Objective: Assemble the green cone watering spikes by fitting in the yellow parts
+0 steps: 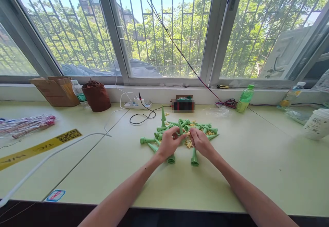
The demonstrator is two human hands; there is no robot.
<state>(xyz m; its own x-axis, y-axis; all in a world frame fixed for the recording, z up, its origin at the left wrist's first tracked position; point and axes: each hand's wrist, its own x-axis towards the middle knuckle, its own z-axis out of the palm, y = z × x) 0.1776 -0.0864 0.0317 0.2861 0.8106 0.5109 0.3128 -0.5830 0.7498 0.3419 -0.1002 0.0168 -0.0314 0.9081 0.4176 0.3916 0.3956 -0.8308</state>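
Note:
My left hand (170, 140) is closed around a green plastic spike (180, 129), its pointed end showing above the fingers. Pinched in my right hand (202, 140) is a small yellow plastic piece (188, 134), close against the left fingertips; whether it touches the spike is hard to see. Around and behind both hands lies a pile of green spikes (205, 127) with wide threaded ends. Small yellow pieces (189, 144) are scattered among them. One spike (163, 117) stands upright at the back. Two more, a left one (171, 159) and a right one (194, 158), lie nearer me with their round openings facing forward.
Behind the pile are a power strip (138, 104), a black cable (142, 122) and a pixelated device (183, 105). A green bottle (245, 99) and white cup (316, 126) stand right. Left are a brown bag (96, 96), cardboard box (55, 91) and white cable (59, 155).

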